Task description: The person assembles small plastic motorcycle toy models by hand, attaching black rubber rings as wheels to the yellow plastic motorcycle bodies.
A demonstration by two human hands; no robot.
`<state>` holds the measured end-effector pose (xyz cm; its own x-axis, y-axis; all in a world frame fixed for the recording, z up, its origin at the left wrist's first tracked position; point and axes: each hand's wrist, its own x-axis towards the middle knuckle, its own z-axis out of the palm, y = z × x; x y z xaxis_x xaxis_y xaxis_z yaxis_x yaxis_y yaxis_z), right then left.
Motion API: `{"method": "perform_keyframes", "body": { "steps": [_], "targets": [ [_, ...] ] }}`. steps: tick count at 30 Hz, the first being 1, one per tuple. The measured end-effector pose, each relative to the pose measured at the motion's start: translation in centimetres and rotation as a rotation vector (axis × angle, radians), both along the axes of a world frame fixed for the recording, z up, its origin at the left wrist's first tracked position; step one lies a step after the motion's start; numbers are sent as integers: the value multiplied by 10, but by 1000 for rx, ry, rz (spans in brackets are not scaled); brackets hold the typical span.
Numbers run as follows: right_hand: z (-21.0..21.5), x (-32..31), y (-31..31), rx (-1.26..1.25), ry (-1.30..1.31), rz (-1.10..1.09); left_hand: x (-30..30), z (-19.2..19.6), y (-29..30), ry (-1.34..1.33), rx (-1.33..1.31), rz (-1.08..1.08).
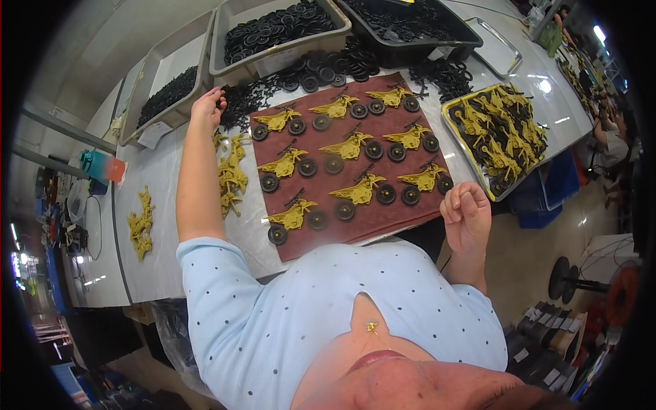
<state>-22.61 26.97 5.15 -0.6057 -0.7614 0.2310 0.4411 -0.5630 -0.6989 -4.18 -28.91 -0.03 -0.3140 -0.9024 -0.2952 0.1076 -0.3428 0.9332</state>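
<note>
A long white worktable (pixel 157 184) runs through a busy workshop, crowded with grey bins (pixel 273 55) of black toy wheels and, at its far right edge, a metal tray (pixel 459 147) heaped with yellow toy motorcycle bodies. At its centre we see a dark red mat (pixel 342 225) laid with ten yellow toy motorcycles (pixel 355 193) in rough rows, each fitted with black wheels. Our left hand (pixel 207 106) reaches far across the table to a loose pile of black wheels (pixel 246 102) just beyond the mat's upper left corner; the fingers are curled down into the pile, and we cannot tell whether they have closed on anything. Our right hand (pixel 466 213) hovers off the mat's lower right corner, just beside the nearest finished motorcycle, fingers loosely bent inward with the thumb against them; whether a small part sits inside is hidden from us. Between the left forearm and the mat lies a cluster of bare yellow bodies (pixel 232 174), and another small heap (pixel 141 224) rests well apart to the left. A black tray (pixel 437 44) of more black parts sits behind the mat.
</note>
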Motion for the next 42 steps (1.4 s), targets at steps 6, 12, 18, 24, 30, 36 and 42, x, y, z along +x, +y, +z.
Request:
{"method": "perform_keyframes", "body": {
  "steps": [6, 12, 18, 24, 30, 36, 42],
  "targets": [
    [0, 1, -10, 84, 90, -116, 26, 12, 6, 313, 241, 49],
    [-9, 3, -30, 235, 213, -120, -3, 32, 104, 610, 499, -284],
    [0, 8, -56, 376, 722, -140, -37, 73, 279, 318, 428, -604],
    [2, 14, -65, 435, 1033, -229, -47, 76, 365, 177, 489, -808],
    [1, 3, -41, 622, 1035, -155, -63, 71, 383, 135, 524, -913],
    [-13, -5, -13, 603, 339, -26, -78, 66, 388, 144, 540, -974],
    [-27, -14, 12, 700, 401, -252, -94, 60, 384, -78, -74, -1140]
  ]
}}
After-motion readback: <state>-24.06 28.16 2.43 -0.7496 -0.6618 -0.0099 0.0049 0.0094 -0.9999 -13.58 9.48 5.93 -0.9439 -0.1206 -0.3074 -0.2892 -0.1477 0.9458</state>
